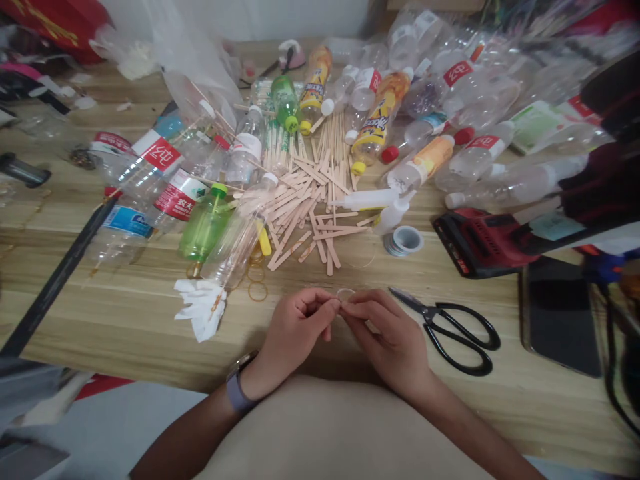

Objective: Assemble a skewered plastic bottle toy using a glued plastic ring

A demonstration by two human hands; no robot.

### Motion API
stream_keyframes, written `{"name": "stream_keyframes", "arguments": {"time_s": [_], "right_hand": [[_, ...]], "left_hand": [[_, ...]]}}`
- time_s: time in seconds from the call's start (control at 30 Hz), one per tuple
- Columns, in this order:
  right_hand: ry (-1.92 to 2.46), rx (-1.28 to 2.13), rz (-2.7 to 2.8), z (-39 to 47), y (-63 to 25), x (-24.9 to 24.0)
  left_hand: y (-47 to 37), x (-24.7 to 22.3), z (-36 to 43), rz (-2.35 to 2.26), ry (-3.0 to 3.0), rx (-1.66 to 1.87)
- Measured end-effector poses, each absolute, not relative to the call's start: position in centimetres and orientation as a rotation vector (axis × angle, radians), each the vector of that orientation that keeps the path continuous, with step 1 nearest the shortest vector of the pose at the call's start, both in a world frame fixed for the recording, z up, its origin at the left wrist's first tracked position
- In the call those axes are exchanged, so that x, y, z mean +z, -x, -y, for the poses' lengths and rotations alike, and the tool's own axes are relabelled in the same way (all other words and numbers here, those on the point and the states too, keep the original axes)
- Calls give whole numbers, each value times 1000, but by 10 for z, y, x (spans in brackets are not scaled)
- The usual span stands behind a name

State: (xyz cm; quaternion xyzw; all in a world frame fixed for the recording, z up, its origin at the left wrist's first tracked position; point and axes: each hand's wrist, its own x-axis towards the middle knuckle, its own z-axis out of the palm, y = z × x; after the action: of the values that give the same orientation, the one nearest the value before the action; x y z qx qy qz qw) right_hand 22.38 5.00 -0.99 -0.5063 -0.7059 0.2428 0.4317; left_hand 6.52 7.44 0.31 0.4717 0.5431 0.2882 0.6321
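My left hand (307, 320) and my right hand (387, 330) meet at the table's front edge, fingertips pinched together. Between them is a thin pale strand (346, 291) bent into a small loop; whether it is thread, wire or a rubber band I cannot tell. Black-handled scissors (434, 319) lie just right of my right hand, blades apart. Beyond my hands sits a grey spool (407, 240), with flat wooden sticks (320, 200) heaped behind it. Several rubber bands (257, 275) rest to the left of my left hand.
Plastic bottles (165, 193) crowd the left, and more bottles (470, 93) fill the back right. A glue bottle (370, 199) lies by the sticks. At right are a red-and-black battery tool (483, 241) and a dark phone (560, 317). Crumpled tissue (200, 310) and a black bar (65, 277) lie left.
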Motion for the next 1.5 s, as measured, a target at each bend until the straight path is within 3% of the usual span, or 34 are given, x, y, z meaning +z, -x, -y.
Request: {"name": "stream_keyframes", "arguments": {"time_s": [0.57, 0.97, 1.5], "right_hand": [[1420, 1104, 1450, -51, -220, -3], [1547, 915, 1589, -52, -221, -6], [1416, 677, 1871, -48, -224, -9]], "left_hand": [[-68, 5, -75, -1246, -1123, 696], [-60, 11, -73, -1320, -1730, 506], [-61, 9, -79, -1308, -1524, 440]]}}
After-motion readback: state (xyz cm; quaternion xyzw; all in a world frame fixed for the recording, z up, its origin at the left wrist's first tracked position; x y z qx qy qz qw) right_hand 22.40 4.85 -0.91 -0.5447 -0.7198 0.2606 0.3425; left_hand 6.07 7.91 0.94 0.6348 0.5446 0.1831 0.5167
